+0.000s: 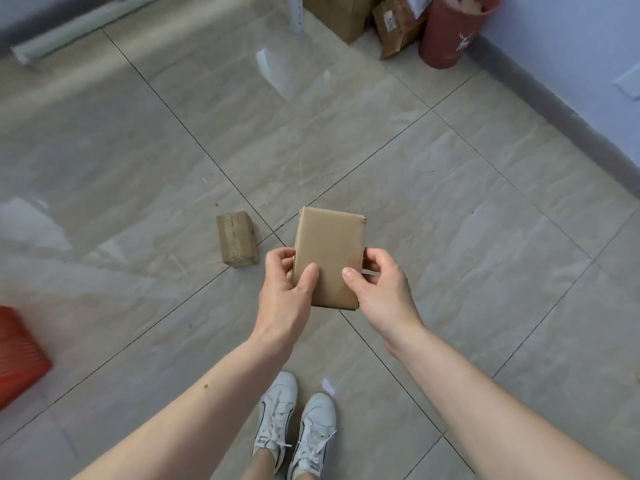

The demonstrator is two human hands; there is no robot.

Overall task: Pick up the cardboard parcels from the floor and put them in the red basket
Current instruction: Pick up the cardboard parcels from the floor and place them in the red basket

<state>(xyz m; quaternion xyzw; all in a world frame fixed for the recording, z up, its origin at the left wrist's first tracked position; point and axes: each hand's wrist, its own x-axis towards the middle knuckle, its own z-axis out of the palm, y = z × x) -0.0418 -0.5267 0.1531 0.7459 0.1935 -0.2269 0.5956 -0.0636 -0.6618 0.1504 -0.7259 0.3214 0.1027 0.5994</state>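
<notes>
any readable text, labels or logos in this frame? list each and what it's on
No text reads.
Label on the brown box by the wall: print too blurred.
White deer logo on the dark red bin: a picture, lettering beneath too small.
Held parcel and floor parcel: no print visible.

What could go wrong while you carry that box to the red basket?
1. The left hand and right hand pinch only the near end of the flat parcel, so it might tip and slip out.
2. The small parcel lies on the floor towards the red basket; it might trip the person.
</notes>
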